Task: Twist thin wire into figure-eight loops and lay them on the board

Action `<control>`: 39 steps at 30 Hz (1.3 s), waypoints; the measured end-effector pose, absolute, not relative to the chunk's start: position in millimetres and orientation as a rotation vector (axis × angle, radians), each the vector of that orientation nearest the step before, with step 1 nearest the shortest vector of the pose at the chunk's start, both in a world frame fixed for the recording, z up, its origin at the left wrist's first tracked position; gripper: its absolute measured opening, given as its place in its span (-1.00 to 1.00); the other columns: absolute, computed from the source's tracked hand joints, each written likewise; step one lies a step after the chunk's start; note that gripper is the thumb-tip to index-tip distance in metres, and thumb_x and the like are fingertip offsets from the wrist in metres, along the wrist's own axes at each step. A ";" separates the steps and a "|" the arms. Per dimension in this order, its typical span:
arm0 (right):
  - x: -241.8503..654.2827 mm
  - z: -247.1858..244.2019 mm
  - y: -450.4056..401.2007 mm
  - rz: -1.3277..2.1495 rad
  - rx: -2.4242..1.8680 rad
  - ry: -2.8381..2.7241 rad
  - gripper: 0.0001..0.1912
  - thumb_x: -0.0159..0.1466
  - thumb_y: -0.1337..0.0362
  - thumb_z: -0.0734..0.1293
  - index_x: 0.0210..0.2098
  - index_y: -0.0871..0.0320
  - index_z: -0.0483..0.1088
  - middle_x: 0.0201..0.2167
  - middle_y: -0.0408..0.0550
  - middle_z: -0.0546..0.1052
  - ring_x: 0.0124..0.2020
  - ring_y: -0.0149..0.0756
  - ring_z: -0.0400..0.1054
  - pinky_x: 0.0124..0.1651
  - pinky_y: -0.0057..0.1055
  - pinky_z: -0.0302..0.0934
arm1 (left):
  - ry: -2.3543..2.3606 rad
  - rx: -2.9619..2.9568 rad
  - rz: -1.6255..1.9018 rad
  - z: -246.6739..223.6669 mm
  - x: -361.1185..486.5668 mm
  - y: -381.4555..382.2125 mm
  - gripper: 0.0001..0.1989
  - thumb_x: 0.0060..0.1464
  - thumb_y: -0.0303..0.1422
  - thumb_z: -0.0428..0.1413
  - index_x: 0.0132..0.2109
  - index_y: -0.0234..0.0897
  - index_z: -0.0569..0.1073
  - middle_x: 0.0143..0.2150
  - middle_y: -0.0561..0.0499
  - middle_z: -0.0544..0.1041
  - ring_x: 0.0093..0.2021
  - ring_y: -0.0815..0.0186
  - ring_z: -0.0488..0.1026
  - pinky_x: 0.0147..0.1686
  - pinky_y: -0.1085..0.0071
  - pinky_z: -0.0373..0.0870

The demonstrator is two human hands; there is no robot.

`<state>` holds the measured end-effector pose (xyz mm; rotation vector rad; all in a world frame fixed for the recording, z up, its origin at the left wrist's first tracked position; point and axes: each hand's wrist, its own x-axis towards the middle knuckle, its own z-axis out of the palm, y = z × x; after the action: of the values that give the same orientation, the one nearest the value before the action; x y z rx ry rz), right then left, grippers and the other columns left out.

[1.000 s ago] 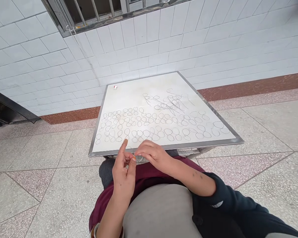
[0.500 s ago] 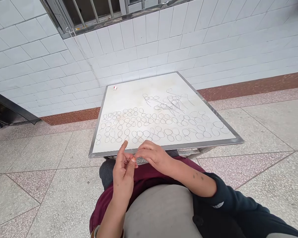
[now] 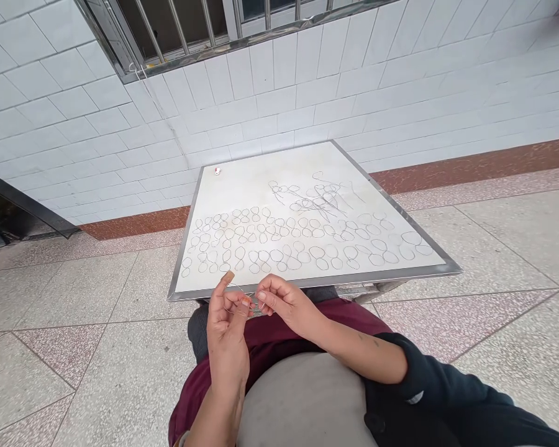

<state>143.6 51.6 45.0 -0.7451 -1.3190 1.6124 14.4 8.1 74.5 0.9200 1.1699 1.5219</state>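
Close together over the table's near edge, both of my hands pinch a thin wire (image 3: 235, 287), which curves in a faint loop beside the left fingers. My left hand (image 3: 228, 338) holds it between thumb and fingertips, with one finger raised. From the right, my right hand (image 3: 292, 308) grips it with thumb and index finger. The wire's exact shape between the fingertips is too fine to make out. Beyond the hands, rows of thin wire loops (image 3: 317, 248), many shaped like a figure eight, lie on the white table (image 3: 242, 186).
Farther back on the table is a loose tangle of wires (image 3: 325, 200) with long straight ends. A small red-and-white object (image 3: 217, 171) sits at the far left corner. The table's metal edge (image 3: 317, 279) faces me, and a tiled wall (image 3: 261, 99) with a barred window stands behind.
My right hand has turned, its thumb now showing on top, and the fingertips have drawn slightly apart. More of the wire loop shows beside the left fingers. The view has tilted slightly upward.
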 end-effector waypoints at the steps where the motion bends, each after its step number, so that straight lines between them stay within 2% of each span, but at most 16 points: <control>1: 142.8 45.8 51.5 1.634 -0.741 -1.274 -0.70 0.28 0.01 0.31 -0.34 0.12 0.33 -0.46 -0.19 0.41 -0.42 -0.41 0.27 -0.34 -0.44 0.19 | 1.152 0.892 1.513 75.2 13.9 8.1 -0.51 0.14 -0.34 0.18 0.21 -0.07 0.33 -0.35 0.14 0.37 -0.32 0.44 0.30 -0.19 0.51 0.30; 5: 141.7 45.7 51.8 1.741 -0.694 -1.083 -0.70 0.26 0.02 0.35 -0.34 0.15 0.38 -0.45 -0.17 0.45 -0.47 -0.46 0.26 -0.44 -0.50 0.13 | 1.127 0.816 1.459 78.6 12.9 7.7 -0.44 0.08 -0.33 0.23 0.22 -0.07 0.32 -0.37 0.15 0.40 -0.34 0.44 0.34 -0.18 0.47 0.31; 10: 144.0 43.5 52.5 1.904 -0.556 -0.932 -0.69 0.24 0.02 0.38 -0.33 0.16 0.38 -0.48 -0.19 0.42 -0.56 -0.51 0.22 -0.55 -0.55 0.03 | 1.120 0.804 1.396 77.8 11.5 7.6 -0.50 0.03 -0.33 0.27 0.14 -0.14 0.42 -0.38 0.12 0.42 -0.34 0.43 0.34 -0.28 0.48 0.30; 19: 145.4 45.9 55.0 2.027 -0.446 -0.835 -0.69 0.21 0.05 0.43 -0.33 0.20 0.45 -0.55 -0.21 0.39 -0.56 -0.53 0.20 -0.50 -0.55 0.06 | 0.961 0.553 1.378 74.7 10.3 7.4 -0.51 0.00 -0.43 0.28 0.11 -0.14 0.46 -0.36 0.13 0.38 -0.43 0.52 0.31 -0.36 0.57 0.34; 29: 150.3 43.5 61.5 2.008 -0.499 -0.926 -0.72 0.25 0.10 0.40 -0.37 0.22 0.47 -0.62 -0.25 0.29 -0.59 -0.55 0.04 -0.53 -0.56 -0.11 | 0.866 0.532 1.399 65.4 12.1 6.2 -0.51 -0.02 -0.50 0.29 0.09 -0.15 0.48 -0.32 0.12 0.42 -0.39 0.55 0.35 -0.29 0.61 0.39; 33: 151.6 44.1 59.9 2.068 -0.475 -0.868 -0.73 0.25 0.11 0.41 -0.34 0.23 0.49 -0.58 -0.23 0.33 -0.55 -0.56 0.12 -0.46 -0.57 0.02 | 0.861 0.500 1.446 64.5 10.3 7.7 -0.51 -0.04 -0.52 0.30 0.08 -0.18 0.49 -0.31 0.11 0.42 -0.36 0.53 0.36 -0.30 0.62 0.40; 36: 148.8 43.0 54.7 2.121 -0.399 -0.804 -0.77 0.20 0.16 0.47 -0.28 0.20 0.50 -0.42 -0.16 0.44 -0.44 -0.54 0.25 -0.32 -0.54 0.16 | 0.864 0.480 1.486 66.7 7.0 9.0 -0.50 -0.05 -0.54 0.30 0.07 -0.18 0.49 -0.33 0.11 0.42 -0.35 0.52 0.37 -0.31 0.63 0.40; 39: 144.3 41.3 50.3 2.106 -0.343 -0.797 -0.78 0.22 0.14 0.45 -0.26 0.17 0.49 -0.36 -0.13 0.49 -0.44 -0.52 0.31 -0.34 -0.52 0.18 | 0.861 0.452 1.474 69.0 5.2 8.5 -0.50 -0.05 -0.55 0.30 0.07 -0.19 0.50 -0.33 0.11 0.43 -0.36 0.52 0.38 -0.33 0.63 0.40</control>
<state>144.3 50.3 41.3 -0.3428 -0.7972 2.1065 5.2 8.5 69.0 0.4519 0.8606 1.4742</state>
